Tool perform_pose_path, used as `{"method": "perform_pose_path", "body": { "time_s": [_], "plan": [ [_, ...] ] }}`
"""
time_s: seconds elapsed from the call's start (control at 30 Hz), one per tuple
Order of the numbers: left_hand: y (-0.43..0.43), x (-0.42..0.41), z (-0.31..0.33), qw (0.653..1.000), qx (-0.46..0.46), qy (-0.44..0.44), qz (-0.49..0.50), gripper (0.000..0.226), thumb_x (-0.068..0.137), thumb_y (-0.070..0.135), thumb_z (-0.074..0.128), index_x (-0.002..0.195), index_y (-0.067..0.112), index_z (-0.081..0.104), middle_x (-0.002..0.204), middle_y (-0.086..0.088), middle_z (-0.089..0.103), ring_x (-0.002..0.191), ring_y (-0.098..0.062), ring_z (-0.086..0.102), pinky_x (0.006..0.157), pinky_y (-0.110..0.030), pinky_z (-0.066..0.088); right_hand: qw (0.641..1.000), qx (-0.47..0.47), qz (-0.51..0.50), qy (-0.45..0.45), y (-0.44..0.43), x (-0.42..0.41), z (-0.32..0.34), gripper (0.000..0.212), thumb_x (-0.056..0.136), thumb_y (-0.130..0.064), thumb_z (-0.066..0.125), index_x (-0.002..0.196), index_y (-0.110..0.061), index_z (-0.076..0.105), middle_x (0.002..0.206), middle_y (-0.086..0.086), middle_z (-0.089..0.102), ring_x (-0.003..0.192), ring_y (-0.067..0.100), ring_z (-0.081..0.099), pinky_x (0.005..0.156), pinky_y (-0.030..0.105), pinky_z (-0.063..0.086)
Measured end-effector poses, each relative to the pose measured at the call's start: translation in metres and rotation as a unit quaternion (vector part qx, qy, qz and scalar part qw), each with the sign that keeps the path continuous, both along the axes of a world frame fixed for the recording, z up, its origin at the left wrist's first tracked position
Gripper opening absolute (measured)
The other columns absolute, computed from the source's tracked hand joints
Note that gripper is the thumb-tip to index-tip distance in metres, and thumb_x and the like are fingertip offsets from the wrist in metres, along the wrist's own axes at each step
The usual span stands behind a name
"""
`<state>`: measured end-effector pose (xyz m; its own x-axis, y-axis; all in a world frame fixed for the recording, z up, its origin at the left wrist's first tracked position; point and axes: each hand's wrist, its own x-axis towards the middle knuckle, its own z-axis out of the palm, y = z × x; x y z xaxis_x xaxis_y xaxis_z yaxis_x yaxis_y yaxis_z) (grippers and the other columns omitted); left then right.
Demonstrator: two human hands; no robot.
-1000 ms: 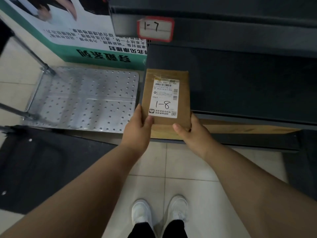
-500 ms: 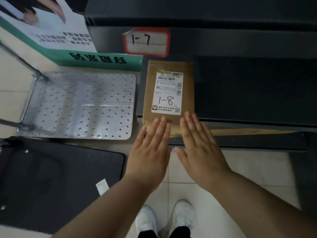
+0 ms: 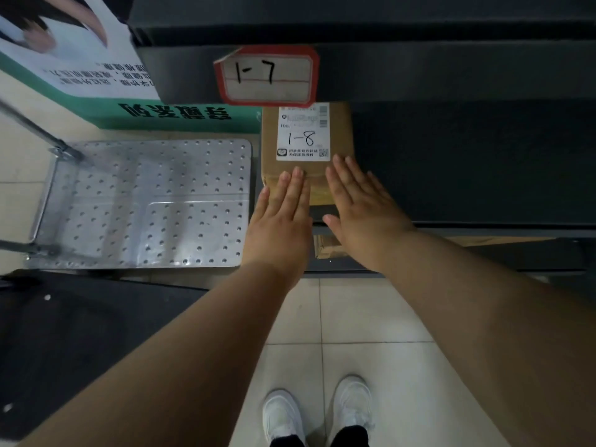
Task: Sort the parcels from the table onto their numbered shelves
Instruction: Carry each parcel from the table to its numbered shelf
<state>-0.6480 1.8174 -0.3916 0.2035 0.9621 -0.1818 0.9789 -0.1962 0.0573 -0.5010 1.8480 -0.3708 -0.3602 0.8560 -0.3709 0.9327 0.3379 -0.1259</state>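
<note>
Masking parcel [image 3: 340, 133] top, shelf tag [image 3: 267, 75].

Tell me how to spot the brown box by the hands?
Find the dark shelf beside the shiny metal cart. Just below the red-edged tag marked 1-7 lies a flat brown box, with the left hand and right hand flat at its near edge. Unlike the bare cardboard on the level below, it carries a white label with 1-8 handwritten.
</note>
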Motion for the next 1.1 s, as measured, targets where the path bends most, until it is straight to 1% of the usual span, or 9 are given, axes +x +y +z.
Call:
{"method": "perform_pose_path", "body": {
  "time_s": [0.23, 0.33, 0.5, 0.57, 0.67, 0.73, 0.87, 0.97, 1.1],
  "plan": [
    [0.004, -0.011, 0.001, 1.000, -0.007, 0.009, -0.027, 0.060, 0.103, 0.034, 0.013, 0.139, 0.013, -0.030, 0.143, -0.001, -0.039, 0.135, -0.014, -0.033, 0.114, -0.035, -0.019, 1.000, 0.018, 0.010, -0.013, -0.001, 0.001, 0.004, 0.068, 0.101, -0.044, 0.018, 0.134, -0.014, -0.034, 0.142, 0.000, -0.041, 0.135, 0.011, -0.034, 0.113, 0.030, -0.020],
    [-0.018, -0.021, 0.004, 0.999, -0.022, 0.005, -0.048, 0.054, 0.098, 0.038, -0.005, 0.139, 0.014, -0.030, 0.145, -0.001, -0.039, 0.134, -0.013, -0.035, 0.114, -0.035, -0.021, 1.000, 0.012, 0.007, -0.003, -0.029, 0.003, 0.014, 0.066, 0.100, -0.044, 0.015, 0.133, -0.013, -0.033, 0.140, 0.002, -0.042, 0.131, 0.012, -0.037, 0.113, 0.031, -0.020],
    [-0.064, -0.025, 0.021, 0.996, -0.013, 0.007, -0.091, 0.061, 0.096, 0.041, 0.000, 0.149, 0.011, -0.006, 0.157, -0.004, -0.014, 0.146, -0.020, -0.012, 0.118, -0.040, -0.005, 1.000, -0.006, -0.008, 0.025, -0.081, 0.000, 0.035, 0.066, 0.087, -0.051, -0.008, 0.136, -0.013, -0.031, 0.143, 0.003, -0.040, 0.133, 0.015, -0.036, 0.110, 0.029, -0.026],
    [-0.072, -0.023, 0.039, 0.994, -0.022, 0.007, -0.104, 0.061, 0.095, 0.042, -0.003, 0.148, 0.012, -0.012, 0.155, -0.003, -0.022, 0.144, -0.020, -0.018, 0.117, -0.041, -0.008, 1.000, -0.011, -0.018, 0.019, -0.096, -0.001, 0.045, 0.065, 0.086, -0.051, -0.010, 0.134, -0.014, -0.034, 0.141, 0.002, -0.042, 0.133, 0.015, -0.038, 0.108, 0.028, -0.028],
    [-0.075, -0.018, 0.078, 0.989, -0.036, 0.025, -0.138, 0.061, 0.086, 0.043, -0.018, 0.137, 0.014, -0.035, 0.142, 0.000, -0.045, 0.135, -0.016, -0.037, 0.114, -0.038, -0.023, 0.999, 0.015, -0.037, 0.014, -0.113, 0.002, 0.066, 0.066, 0.087, -0.051, -0.010, 0.136, -0.012, -0.030, 0.145, 0.005, -0.036, 0.139, 0.019, -0.028, 0.114, 0.031, -0.020],
    [-0.077, -0.015, 0.108, 0.986, -0.021, 0.029, -0.160, 0.059, 0.088, 0.044, -0.017, 0.135, 0.014, -0.037, 0.144, 0.000, -0.043, 0.133, -0.015, -0.038, 0.111, -0.037, -0.026, 0.996, 0.061, -0.057, 0.023, -0.123, 0.005, 0.088, 0.070, 0.089, -0.052, -0.002, 0.143, -0.009, -0.013, 0.154, 0.009, -0.017, 0.143, 0.021, -0.013, 0.114, 0.031, -0.013],
    [-0.083, -0.002, 0.179, 0.974, -0.006, 0.060, -0.217, 0.058, 0.100, 0.044, 0.002, 0.137, 0.015, -0.033, 0.141, 0.001, -0.042, 0.132, -0.012, -0.036, 0.110, -0.036, -0.025, 0.994, 0.039, -0.099, 0.004, -0.153, 0.027, 0.152, 0.072, 0.072, -0.056, -0.023, 0.129, -0.016, -0.038, 0.138, -0.001, -0.046, 0.128, 0.013, -0.042, 0.101, 0.025, -0.033],
    [-0.092, 0.019, 0.238, 0.961, 0.028, 0.059, -0.269, 0.059, 0.100, 0.046, 0.005, 0.138, 0.016, -0.031, 0.144, 0.001, -0.037, 0.137, -0.013, -0.032, 0.113, -0.036, -0.022, 0.989, 0.081, -0.121, -0.029, -0.184, 0.055, 0.207, 0.081, 0.068, -0.060, -0.031, 0.133, -0.012, -0.032, 0.143, 0.003, -0.037, 0.133, 0.015, -0.035, 0.110, 0.028, -0.027],
    [-0.112, 0.064, 0.311, 0.931, 0.085, 0.054, -0.350, 0.061, 0.100, 0.048, 0.007, 0.141, 0.017, -0.026, 0.154, 0.000, -0.027, 0.145, -0.016, -0.021, 0.117, -0.039, -0.014, 0.971, 0.126, -0.193, -0.058, -0.237, 0.097, 0.284, 0.076, 0.074, -0.055, -0.021, 0.137, -0.013, -0.027, 0.146, 0.001, -0.033, 0.136, 0.014, -0.030, 0.112, 0.031, -0.019]
  ]
}}
